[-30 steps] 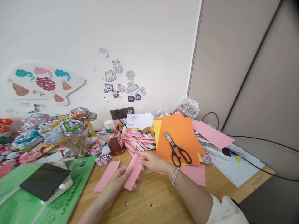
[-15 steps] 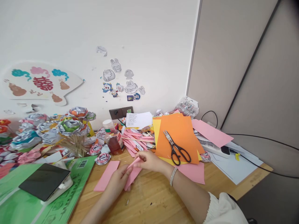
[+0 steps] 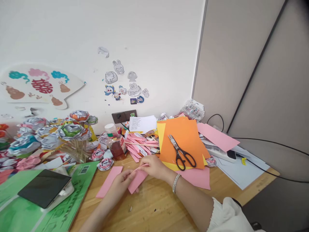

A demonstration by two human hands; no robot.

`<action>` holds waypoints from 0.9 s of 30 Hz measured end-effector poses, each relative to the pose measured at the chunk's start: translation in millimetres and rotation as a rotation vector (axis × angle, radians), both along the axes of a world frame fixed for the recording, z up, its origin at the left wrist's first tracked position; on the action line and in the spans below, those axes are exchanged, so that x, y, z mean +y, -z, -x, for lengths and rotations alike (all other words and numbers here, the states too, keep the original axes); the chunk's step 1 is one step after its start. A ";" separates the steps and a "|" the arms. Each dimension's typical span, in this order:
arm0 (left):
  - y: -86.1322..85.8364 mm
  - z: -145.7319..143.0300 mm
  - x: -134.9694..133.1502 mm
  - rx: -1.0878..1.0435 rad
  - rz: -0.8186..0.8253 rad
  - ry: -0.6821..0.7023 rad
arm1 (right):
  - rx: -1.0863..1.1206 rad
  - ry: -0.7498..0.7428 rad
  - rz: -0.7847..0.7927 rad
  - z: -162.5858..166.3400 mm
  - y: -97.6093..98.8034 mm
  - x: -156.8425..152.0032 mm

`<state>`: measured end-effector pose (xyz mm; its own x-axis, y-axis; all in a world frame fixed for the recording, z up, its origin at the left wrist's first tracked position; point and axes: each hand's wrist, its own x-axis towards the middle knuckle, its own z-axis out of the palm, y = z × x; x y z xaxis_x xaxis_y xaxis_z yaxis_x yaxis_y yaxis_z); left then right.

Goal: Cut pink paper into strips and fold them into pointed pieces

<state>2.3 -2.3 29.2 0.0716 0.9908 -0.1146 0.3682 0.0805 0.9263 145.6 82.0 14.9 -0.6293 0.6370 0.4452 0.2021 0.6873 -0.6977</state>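
Note:
Between my two hands is a strip of pink paper (image 3: 137, 181), its upper edge folded over. My left hand (image 3: 123, 181) grips the left end of that fold with thumb and fingers. At the right end, my right hand (image 3: 151, 166) pinches the same fold, with a bracelet on the wrist. Beside my left hand a second pink strip (image 3: 109, 182) lies flat on the wooden table (image 3: 145, 212). Black-handled scissors (image 3: 181, 154) rest on orange paper (image 3: 166, 145) to the right of my hands. Part of the held strip is hidden behind my fingers.
A bottle of reddish-brown liquid (image 3: 117, 146) and a heap of cut pink strips (image 3: 140, 143) stand behind my hands. Several paper flowers (image 3: 72, 130) crowd the left back. A dark tablet (image 3: 45, 187) lies on a green book (image 3: 79, 190). Black cables (image 3: 263, 170) cross the right.
My left hand has rolled slightly over the fold and the strip's lower part now shows wider below it. The right hand keeps its pinch. The view has shifted slightly.

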 end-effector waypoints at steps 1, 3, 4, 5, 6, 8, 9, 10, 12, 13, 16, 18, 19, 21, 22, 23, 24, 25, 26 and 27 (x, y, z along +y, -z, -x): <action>-2.2 1.1 -0.3 -0.021 -0.015 0.008 | 0.006 0.013 0.004 -0.9 -0.7 0.8; -4.9 2.7 -0.5 -0.017 -0.052 -0.030 | 0.022 0.024 0.013 -2.1 -2.0 2.1; -5.2 3.2 -0.4 -0.008 -0.066 -0.059 | 0.034 0.024 0.018 -2.4 -2.6 2.5; -4.8 3.6 0.0 -0.005 -0.072 -0.088 | 0.050 0.023 0.024 -2.5 -3.0 2.9; -4.0 4.1 0.5 -0.015 -0.068 -0.115 | 0.072 0.022 0.033 -2.4 -3.3 3.4; -2.0 5.0 1.7 -0.082 -0.036 -0.143 | 0.120 0.020 0.064 -2.2 -3.5 4.4; -1.4 5.5 2.1 -0.120 -0.022 -0.154 | 0.140 0.021 0.083 -2.1 -3.4 5.0; -1.3 5.7 2.4 -0.148 -0.020 -0.169 | 0.154 0.022 0.108 -2.1 -3.3 5.6; -2.9 5.5 2.1 -0.143 -0.051 -0.210 | 0.174 0.026 0.175 -2.4 -3.4 6.3; -4.4 5.1 1.7 -0.115 -0.076 -0.237 | 0.185 0.025 0.219 -2.8 -3.5 6.6; -8.9 3.9 0.6 -0.030 -0.130 -0.295 | 0.216 -0.031 0.359 -5.1 -4.2 7.4; -10.0 4.2 0.6 -0.008 -0.148 -0.294 | 0.213 -0.072 0.393 -6.5 -3.7 8.4; -9.7 4.7 0.9 -0.016 -0.140 -0.284 | 0.209 -0.071 0.381 -6.7 -2.8 8.9; -8.3 6.2 1.7 -0.044 -0.098 -0.257 | 0.201 -0.028 0.321 -5.6 -0.3 8.9; -7.5 6.9 2.0 -0.044 -0.086 -0.247 | 0.189 -0.007 0.284 -4.2 1.1 8.1; -6.7 7.5 2.2 -0.024 -0.087 -0.228 | 0.164 -0.002 0.247 -2.4 2.4 6.7; -6.1 7.9 2.1 0.017 -0.105 -0.201 | 0.131 -0.009 0.206 -0.4 3.4 4.7; -5.6 8.0 1.9 0.074 -0.135 -0.172 | 0.092 -0.028 0.161 1.7 4.0 2.3; -5.0 8.0 1.4 0.136 -0.171 -0.151 | 0.059 -0.049 0.118 3.6 4.1 -0.1; -4.5 7.7 1.0 0.192 -0.200 -0.136 | 0.037 -0.068 0.087 5.0 3.7 -2.3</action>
